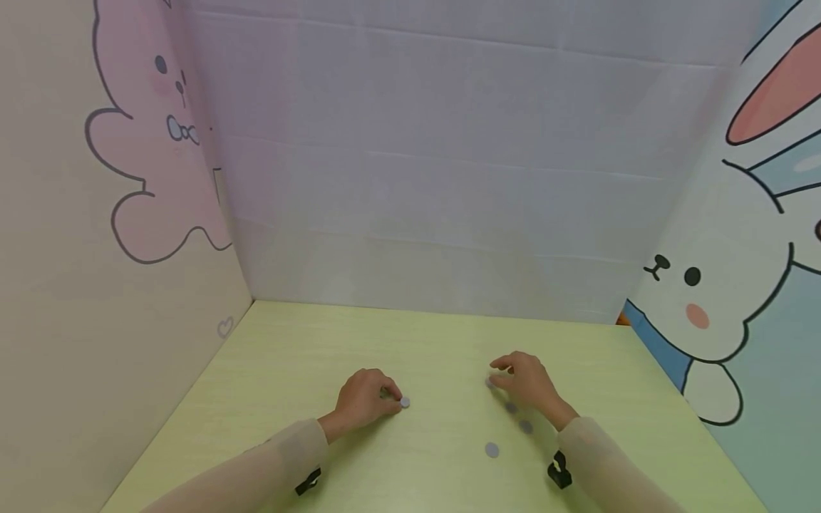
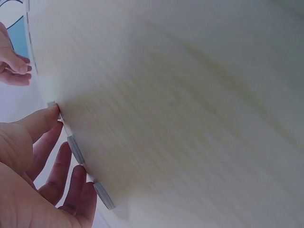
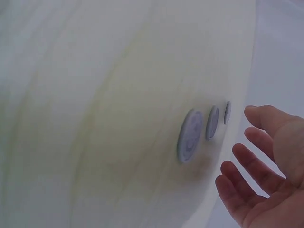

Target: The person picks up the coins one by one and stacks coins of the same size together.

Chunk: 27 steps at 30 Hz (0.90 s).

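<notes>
The right hand (image 1: 529,381) hides part of 1 gray disc (image 1: 488,382). In the head view, any marks on it are too small to see. The right edge cuts off the bunny (image 1: 725,306), the bottom both sleeves (image 1: 256,463).

The grey discs (image 3: 190,137) look matt, like plastic or dull metal (I can't tell which), with low relief marking the nearest face. The surface (image 1: 423,342) has a smooth, low-sheen finish with wood-like streaks. Behind it, the pale backdrop (image 1: 436,178) looks like thin cloth or plastic sheeting, lightly creased. The right side panel (image 1: 770,299) looks smooth and printed; the sleeves (image 1: 240,467) are soft, matt cloth.
</notes>
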Available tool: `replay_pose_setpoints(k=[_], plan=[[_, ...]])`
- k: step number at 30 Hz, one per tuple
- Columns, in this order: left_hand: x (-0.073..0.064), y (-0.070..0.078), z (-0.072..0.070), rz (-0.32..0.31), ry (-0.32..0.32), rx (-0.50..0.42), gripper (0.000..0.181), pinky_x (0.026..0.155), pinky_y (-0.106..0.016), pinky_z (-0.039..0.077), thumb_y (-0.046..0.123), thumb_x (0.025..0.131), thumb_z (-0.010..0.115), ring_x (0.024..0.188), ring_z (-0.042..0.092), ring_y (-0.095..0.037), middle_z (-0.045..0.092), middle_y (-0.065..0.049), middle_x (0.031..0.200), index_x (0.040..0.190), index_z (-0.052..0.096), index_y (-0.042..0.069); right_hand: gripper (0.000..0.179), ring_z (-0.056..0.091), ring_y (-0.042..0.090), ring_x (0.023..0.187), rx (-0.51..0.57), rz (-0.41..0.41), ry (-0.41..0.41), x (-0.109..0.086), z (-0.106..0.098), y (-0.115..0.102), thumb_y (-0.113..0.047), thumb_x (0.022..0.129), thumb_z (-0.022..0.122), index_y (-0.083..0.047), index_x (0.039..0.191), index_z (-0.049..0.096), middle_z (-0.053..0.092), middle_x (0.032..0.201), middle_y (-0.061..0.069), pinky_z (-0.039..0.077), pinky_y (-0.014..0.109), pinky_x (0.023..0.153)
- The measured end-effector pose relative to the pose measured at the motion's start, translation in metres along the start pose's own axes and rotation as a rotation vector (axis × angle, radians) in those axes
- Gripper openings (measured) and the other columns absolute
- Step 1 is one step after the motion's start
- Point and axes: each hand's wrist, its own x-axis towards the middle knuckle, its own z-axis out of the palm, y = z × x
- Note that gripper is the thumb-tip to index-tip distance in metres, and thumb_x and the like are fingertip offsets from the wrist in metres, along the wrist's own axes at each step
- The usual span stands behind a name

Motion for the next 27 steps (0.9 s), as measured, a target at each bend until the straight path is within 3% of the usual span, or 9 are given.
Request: replay_pose_setpoints(k=[11, 19, 27], plan=[[-0.0001, 0.0027, -0.0005, 0.009, 0.006, -0.009, 0.009, 0.075, -0.033, 0.048, 0.024, 0.082, 0.093, 0.088, 0.06, -0.015, 0.071, 0.007, 0.091, 0.085, 0.085, 0.021, 0.022, 0.068, 0.026, 0.094, -0.016, 0.027, -0.03, -0.0029, 0.0054, 0.0044, -0.017, 0.093, 0.083, -0.004, 0.112, 0.082, 0.076, 0.105, 0.008, 0.058, 0.047, 0.083], [-0.0005, 0.0017, -0.0002, 0.006, 0.006, -0.007, 0.01, 0.072, -0.031, 0.046, 0.025, 0.082, 0.093, 0.086, 0.059, -0.013, 0.071, 0.008, 0.091, 0.085, 0.085, 0.022, 0.015, 0.057, 0.017, 0.085, -0.037, 0.018, -0.031, -0.0055, 0.0079, 0.0035, -0.013, 0.091, 0.085, -0.005, 0.104, 0.084, 0.072, 0.1, 0.007, 0.05, 0.038, 0.073], [-0.0015, 0.002, -0.0007, 0.01, 0.015, -0.005, 0.011, 0.073, -0.032, 0.047, 0.025, 0.081, 0.094, 0.087, 0.06, -0.014, 0.072, 0.008, 0.091, 0.083, 0.084, 0.022, 0.01, 0.059, 0.019, 0.085, -0.059, 0.005, -0.013, -0.0063, 0.0106, -0.0004, -0.014, 0.09, 0.086, -0.008, 0.097, 0.085, 0.071, 0.098, 0.006, 0.05, 0.037, 0.073]])
